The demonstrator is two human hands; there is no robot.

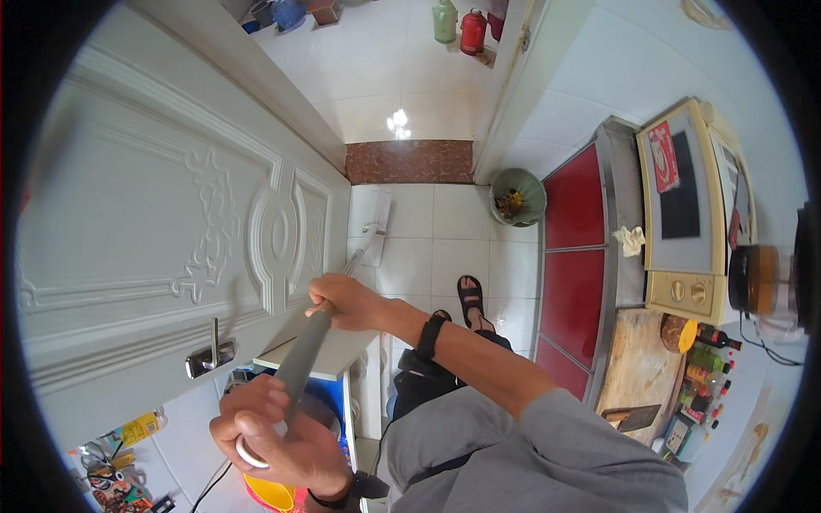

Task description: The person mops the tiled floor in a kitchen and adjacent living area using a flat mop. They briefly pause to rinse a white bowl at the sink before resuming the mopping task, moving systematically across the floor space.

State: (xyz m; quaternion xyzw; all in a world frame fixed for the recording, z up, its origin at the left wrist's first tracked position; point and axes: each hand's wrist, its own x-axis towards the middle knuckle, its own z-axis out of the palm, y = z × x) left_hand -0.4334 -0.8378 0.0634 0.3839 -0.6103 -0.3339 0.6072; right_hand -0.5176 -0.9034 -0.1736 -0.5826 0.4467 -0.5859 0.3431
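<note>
A flat mop with a long grey handle (304,359) slants from the lower left towards the floor. My left hand (278,436) is wrapped round the upper end of the handle, near its pale ring-shaped tip. Farther down the pole my right hand (352,302) grips it in a closed fist. The pale mop head (373,224) lies flat on the white tiles beside the bottom of the white door, just short of the brown threshold. Part of the lower pole is hidden behind my right hand.
The panelled white door (162,197) stands open on the left. A brown threshold (410,162) crosses the doorway. A waste bin (519,197) holding scraps stands by red cabinets (575,256). On the counter are a microwave (684,205) and a cutting board (637,359). Two flasks stand beyond the doorway.
</note>
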